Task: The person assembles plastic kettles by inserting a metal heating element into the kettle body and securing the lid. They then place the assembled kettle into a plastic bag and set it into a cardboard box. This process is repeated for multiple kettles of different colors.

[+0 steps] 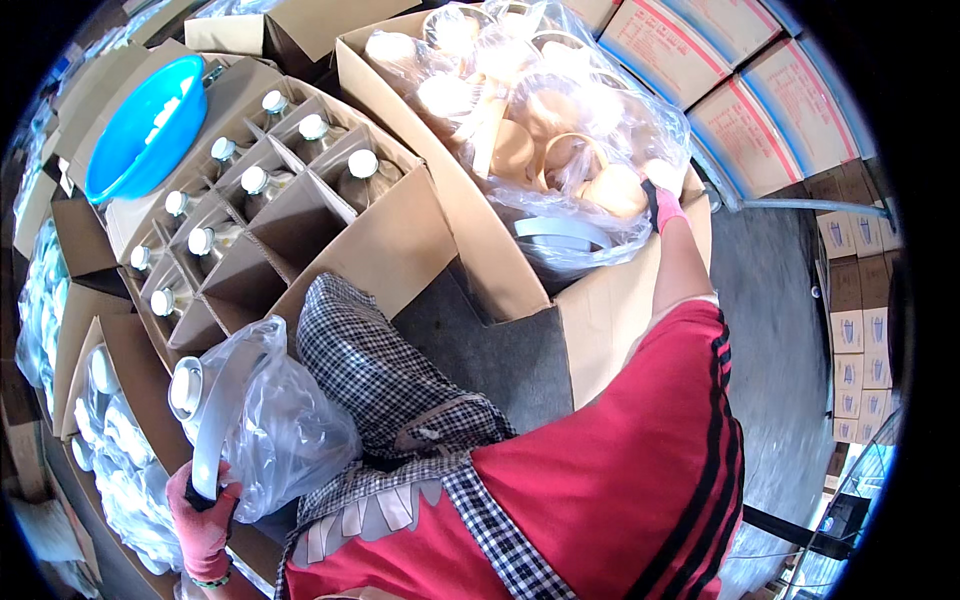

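Note:
My left hand [205, 522], in a pink and black glove, is closed around a pale grey curved plastic handle [222, 425]. Beside the handle are a white cap [186, 386] and a bulky clear plastic bag [300, 425]; whether they are joined to it I cannot tell. My right hand [668, 208], gloved alike, reaches to the right side of a large carton [505, 262]. Its fingers curl at a bright tan round piece and the clear bag there, partly hidden. Tan round pieces with loop handles [512, 148] fill this bag. A light grey handle [562, 234] lies at its near end.
A divided carton [365, 245] holds several white-capped bottles [254, 181], with some bare compartments. A blue basin [148, 130] tilts at its far left. Bagged white-capped bottles [115, 440] stand in a carton at left. Stacked cartons [735, 125] and a metal rail [810, 203] are on the right.

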### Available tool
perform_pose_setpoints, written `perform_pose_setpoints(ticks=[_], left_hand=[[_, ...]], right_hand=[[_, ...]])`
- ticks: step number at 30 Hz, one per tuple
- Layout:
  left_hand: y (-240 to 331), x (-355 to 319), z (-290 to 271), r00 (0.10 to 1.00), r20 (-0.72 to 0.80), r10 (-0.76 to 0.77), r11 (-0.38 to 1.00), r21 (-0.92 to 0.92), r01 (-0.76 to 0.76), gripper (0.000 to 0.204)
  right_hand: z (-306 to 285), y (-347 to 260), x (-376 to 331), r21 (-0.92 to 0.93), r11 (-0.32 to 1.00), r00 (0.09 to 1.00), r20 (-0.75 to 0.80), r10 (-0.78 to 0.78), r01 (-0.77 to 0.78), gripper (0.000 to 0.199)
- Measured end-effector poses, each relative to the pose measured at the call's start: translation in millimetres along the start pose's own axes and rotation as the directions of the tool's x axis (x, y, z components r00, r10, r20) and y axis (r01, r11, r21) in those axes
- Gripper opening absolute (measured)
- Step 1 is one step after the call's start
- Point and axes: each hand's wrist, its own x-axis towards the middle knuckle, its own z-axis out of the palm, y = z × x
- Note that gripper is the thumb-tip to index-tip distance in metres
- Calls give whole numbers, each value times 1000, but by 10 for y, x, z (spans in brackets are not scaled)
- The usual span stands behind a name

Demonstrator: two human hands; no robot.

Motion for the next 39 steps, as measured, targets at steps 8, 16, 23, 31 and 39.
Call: perform_pose_setpoints(ticks=[8, 16, 23, 31, 39], left_hand=[[58, 17, 4, 996, 17, -82, 996, -43, 83, 27], [36, 83, 45, 996, -14, -84, 995, -46, 83, 28], [34, 85, 36, 996, -28, -85, 996, -30, 84, 32], [58, 24, 8, 996, -27, -87, 992, -93, 84, 29], [-54, 106, -33, 997, 41, -61, 989, -134, 66, 31]], right_hand=[[-441, -73, 88, -899, 375, 940, 102, -325, 227, 20], [499, -1264, -864, -593, 726, 909, 22, -417, 347, 26], [1054, -1266, -687, -478, 854, 965, 245, -96, 206, 50], [1349, -1192, -561, -786, 606, 989, 149, -8, 123, 35], [650, -1169, -1151, 244, 966, 997, -21, -77, 80, 22]])
